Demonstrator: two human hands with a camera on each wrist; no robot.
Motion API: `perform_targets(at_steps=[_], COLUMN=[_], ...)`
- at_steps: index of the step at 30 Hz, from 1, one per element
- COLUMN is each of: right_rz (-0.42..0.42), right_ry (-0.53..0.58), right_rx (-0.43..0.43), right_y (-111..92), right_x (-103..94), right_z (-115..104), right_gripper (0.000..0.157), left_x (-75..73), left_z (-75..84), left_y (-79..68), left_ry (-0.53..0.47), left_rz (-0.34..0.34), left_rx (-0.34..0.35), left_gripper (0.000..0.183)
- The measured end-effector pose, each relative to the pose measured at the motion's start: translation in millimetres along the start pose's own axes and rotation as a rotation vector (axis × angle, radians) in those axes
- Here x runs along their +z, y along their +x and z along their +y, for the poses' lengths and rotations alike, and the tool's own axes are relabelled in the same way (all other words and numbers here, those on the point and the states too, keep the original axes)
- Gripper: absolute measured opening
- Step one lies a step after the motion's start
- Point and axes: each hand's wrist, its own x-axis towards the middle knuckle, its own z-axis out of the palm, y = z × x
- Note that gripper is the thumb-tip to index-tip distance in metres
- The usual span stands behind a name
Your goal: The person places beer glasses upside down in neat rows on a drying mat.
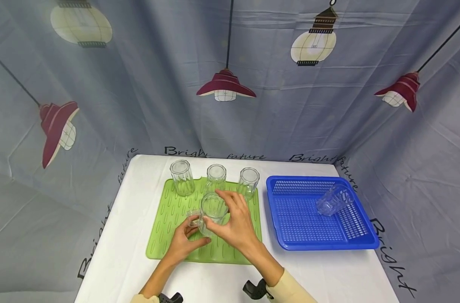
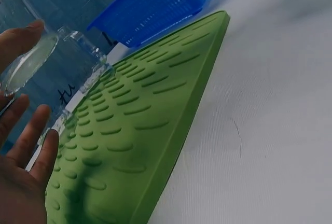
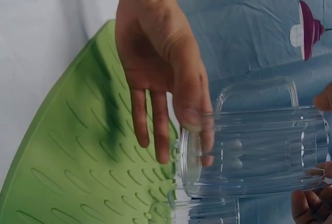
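Note:
A clear glass mug is held above the green mat, its handle turned to the left. My right hand grips its upper end between thumb and fingers. Lower down, my left hand pinches the mug's bottom end with thumb and index finger, seen in the right wrist view, while its other fingers stretch out loosely. Behind the held mug stand three clear glasses at the mat's back edge: a left one, a middle one and a right one.
To the right of the mat, a blue plastic basket sits on the white table. Another clear glass lies tilted inside it, against the right side. A grey-blue curtain printed with lamps hangs behind the table.

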Motion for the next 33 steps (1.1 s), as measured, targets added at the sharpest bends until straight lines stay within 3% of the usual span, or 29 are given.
perform_targets(at_steps=[4, 13, 26, 33], right_rz=[-0.004, -0.037, -0.032, -0.041], right_ry=[0.002, 0.001, 0.017, 0.066], right_rx=[-0.014, -0.006, -0.006, 0.03], right_y=[-0.7, -0.7, -1.5, -2.5], right_x=[0.6, -1.7, -4.7, -8.7], right_z=[1.3, 3.4, 3.7, 9.8], right_gripper=[0.077, 0.076, 0.076, 0.074], left_x=[5.4, 14.1, 14.3, 9.6], left_z=[1.8, 8.7, 10.7, 13.6], left_y=[1.6, 3.1, 2.0, 1.7], left_ry=[0.017, 0.041, 0.099, 0.128], left_rz=[-0.006, -0.037, 0.013, 0.049], left_rx=[0.001, 0.088, 0.024, 0.044], left_gripper=[0.073, 0.064, 0.066, 0.075])
